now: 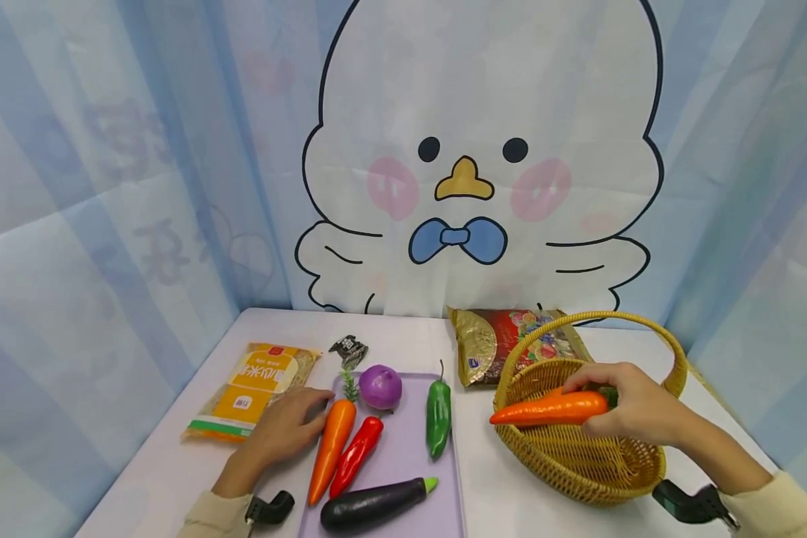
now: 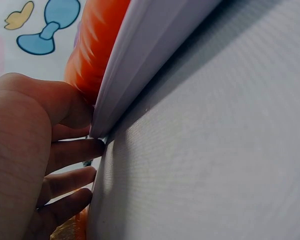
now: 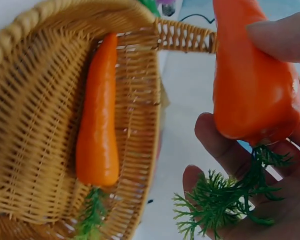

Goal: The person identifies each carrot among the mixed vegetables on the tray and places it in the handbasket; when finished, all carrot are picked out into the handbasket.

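Note:
My right hand (image 1: 635, 400) grips an orange toy carrot (image 1: 551, 409) by its thick end, over the wicker basket (image 1: 571, 478). Green fronds (image 3: 215, 200) hang from that carrot toward the palm in the right wrist view. A second carrot (image 3: 97, 120) lies inside the basket. At the left edge of the purple tray (image 1: 403, 448), my left hand (image 1: 285, 426) rests with fingers extended along the rim. Its thumb touches the rim close to another carrot (image 1: 332, 448). On the tray also lie a red chili pepper (image 1: 356, 456), a purple onion (image 1: 380, 387), a green pepper (image 1: 438, 418) and an eggplant (image 1: 376, 505).
A yellow grain packet (image 1: 255, 388) lies left of the tray. Behind it is a small black wrapper (image 1: 348, 351). The gold and red bag (image 1: 504, 344) stands close behind the basket, whose tall handle (image 1: 605, 317) arches over it. Printed curtains surround the white table.

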The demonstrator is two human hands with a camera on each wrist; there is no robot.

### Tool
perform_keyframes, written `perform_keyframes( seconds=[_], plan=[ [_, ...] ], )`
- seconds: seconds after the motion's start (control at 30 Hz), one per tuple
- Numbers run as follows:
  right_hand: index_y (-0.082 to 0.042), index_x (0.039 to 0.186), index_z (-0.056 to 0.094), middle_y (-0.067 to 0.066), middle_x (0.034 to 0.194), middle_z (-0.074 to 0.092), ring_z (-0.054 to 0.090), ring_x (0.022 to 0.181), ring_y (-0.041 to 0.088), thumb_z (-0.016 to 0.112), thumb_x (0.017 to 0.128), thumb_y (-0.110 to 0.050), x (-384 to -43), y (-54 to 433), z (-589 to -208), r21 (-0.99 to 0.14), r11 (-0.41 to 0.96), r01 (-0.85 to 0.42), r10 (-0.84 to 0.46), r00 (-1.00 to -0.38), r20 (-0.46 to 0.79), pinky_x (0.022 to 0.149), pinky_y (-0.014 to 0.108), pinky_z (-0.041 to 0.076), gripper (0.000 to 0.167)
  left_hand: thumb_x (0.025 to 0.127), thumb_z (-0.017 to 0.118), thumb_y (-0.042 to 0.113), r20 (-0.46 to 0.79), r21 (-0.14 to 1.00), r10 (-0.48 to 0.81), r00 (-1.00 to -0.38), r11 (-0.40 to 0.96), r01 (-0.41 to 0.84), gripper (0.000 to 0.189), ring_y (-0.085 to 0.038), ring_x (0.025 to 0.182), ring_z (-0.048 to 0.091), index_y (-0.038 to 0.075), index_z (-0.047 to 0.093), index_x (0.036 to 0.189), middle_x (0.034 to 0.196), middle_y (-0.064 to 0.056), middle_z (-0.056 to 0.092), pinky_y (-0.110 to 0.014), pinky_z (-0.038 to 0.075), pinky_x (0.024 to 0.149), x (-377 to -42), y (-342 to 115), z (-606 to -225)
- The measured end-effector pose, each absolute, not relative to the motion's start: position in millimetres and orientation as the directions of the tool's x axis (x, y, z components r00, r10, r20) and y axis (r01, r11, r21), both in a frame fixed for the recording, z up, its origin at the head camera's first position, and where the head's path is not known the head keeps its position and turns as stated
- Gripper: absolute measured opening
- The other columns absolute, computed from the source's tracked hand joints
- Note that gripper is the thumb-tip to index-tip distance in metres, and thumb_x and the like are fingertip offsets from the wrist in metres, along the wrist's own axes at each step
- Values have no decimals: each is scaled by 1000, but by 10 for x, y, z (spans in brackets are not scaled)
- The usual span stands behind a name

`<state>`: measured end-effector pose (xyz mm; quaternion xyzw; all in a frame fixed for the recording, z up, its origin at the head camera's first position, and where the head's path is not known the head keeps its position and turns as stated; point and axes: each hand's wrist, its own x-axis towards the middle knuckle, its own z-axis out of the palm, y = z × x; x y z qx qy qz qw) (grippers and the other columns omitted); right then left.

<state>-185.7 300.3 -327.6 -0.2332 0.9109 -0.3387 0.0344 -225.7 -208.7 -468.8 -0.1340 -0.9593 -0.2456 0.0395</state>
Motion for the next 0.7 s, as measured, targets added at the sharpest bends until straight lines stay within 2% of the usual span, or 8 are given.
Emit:
perform_keyframes(
  seconds=[0.27, 0.7],
  plan=[
    [-10, 111, 69, 5, 106, 66, 56, 86, 21, 85, 68, -13, -1906, 3087, -3359, -619, 713, -329, -414, -910, 7, 67, 27, 52, 47, 94, 63, 24, 130, 463, 232, -964, 845, 266, 39, -28, 129, 56, 18, 65, 133, 132, -2, 66, -55, 41, 111, -2259, -2079, -4688],
    [-9, 108, 69, 4, 97, 65, 55, 83, 21, 87, 63, -11, -1960, 3186, -3446, -549, 780, -300, -370, -929, -19, 67, 26, 51, 48, 94, 63, 25, 130, 464, 230, -964, 846, 264, 40, -28, 129, 56, 19, 65, 133, 132, -2, 66, -56, 41, 111, -2251, -2079, -4680]
  ],
)
